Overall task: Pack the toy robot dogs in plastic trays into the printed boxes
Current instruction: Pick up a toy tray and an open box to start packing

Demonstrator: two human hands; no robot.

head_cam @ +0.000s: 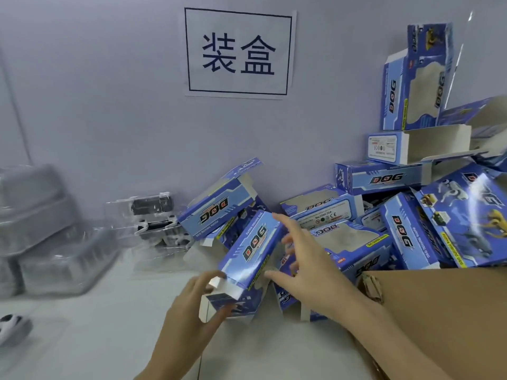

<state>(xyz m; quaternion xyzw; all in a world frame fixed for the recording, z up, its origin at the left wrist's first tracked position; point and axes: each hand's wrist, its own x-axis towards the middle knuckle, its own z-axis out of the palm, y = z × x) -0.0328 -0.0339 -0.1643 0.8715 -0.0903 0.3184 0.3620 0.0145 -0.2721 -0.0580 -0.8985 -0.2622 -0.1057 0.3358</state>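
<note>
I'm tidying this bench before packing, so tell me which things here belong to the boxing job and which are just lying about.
Belongs to the job:
- printed box, gripped by the left hand, right hand reaching to it
- heap of printed boxes
- toy dogs in plastic trays
- stacked clear trays

Lying about:
- wall sign
- brown carton

Packing station: heaped printed boxes [406, 215]

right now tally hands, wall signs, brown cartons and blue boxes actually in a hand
hands: 2, left hand and right hand
wall sign: 1
brown carton: 1
blue box gripped by the left hand: 1
total: 5
</note>
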